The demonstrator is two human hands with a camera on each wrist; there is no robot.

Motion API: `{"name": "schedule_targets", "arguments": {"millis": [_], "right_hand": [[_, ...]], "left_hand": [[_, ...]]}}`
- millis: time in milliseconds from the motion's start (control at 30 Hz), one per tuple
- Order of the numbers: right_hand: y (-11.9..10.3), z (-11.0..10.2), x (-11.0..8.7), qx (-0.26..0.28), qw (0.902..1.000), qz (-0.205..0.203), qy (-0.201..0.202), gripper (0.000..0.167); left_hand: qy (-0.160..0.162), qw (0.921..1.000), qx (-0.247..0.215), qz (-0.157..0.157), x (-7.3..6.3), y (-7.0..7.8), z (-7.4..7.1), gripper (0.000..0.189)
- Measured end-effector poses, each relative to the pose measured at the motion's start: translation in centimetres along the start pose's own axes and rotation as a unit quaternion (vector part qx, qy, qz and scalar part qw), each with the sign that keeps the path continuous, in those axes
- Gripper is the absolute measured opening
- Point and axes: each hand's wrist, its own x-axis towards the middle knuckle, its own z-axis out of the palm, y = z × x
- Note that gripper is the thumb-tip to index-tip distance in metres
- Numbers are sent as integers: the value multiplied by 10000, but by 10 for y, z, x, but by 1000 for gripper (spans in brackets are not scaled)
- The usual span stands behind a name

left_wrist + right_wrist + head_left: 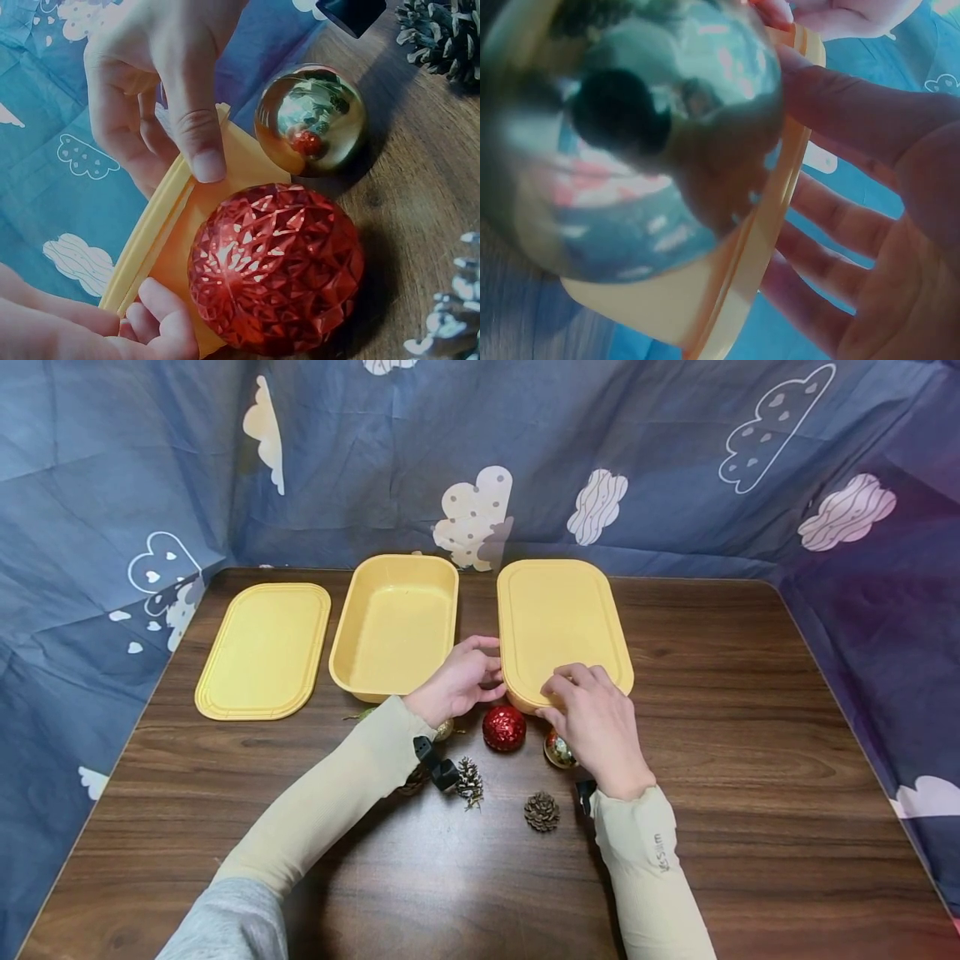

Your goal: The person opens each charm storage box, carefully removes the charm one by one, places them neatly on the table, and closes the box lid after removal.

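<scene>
Pine cone [542, 811] nearest me | both hands on lidded yellow box [558, 627] at desk [750, 735] centre | left hand [457, 681] pinches its near-left corner, right hand [592, 714] curls over front rim | risk: lifting could knock red bauble [504, 727] or gold bauble [558, 750] rolling.

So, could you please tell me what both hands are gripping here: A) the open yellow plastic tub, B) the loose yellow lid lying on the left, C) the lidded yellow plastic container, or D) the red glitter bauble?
C: the left hand and right hand both grip the near edge of the lidded yellow plastic container.
</scene>
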Motion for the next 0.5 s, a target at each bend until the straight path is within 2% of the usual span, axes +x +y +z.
{"name": "schedule_targets", "arguments": {"millis": [367, 500], "right_hand": [[-1, 2, 1, 3, 9999, 3, -106, 22], [-2, 2, 1, 21, 9999, -25, -111, 22]], "left_hand": [[175, 9998, -32, -45, 3, 1, 3, 28], [207, 9998, 49, -22, 3, 0, 4, 33]]}}
